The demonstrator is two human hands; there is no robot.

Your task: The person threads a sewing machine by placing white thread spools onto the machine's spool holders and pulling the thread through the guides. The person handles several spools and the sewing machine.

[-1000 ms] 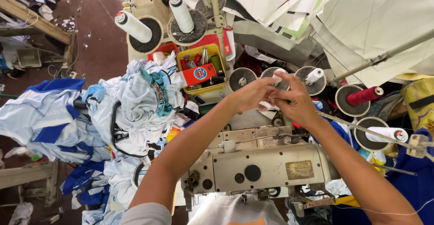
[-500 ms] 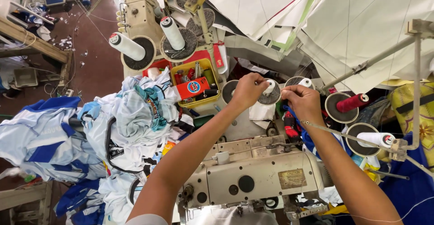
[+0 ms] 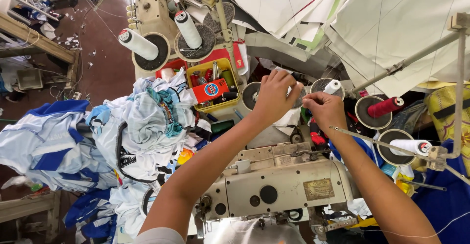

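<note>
Both hands are raised above the sewing machine (image 3: 279, 195). A thread is pinched in the right hand (image 3: 324, 109); the left hand (image 3: 274, 97) is clenched beside it. Five spools are counted: four white, one red (image 3: 385, 107).

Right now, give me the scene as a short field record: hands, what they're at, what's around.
left hand: raised above the sewing machine, fingers bent, close to the right hand
right hand: fingertips pinched together; whether thread is in the grip is too fine to tell
nearest things: white thread cone on its round stand, just behind the hands
right side: red thread cone; another white cone below it
left side: pile of blue and white garments
behind: yellow tray of small items
</note>
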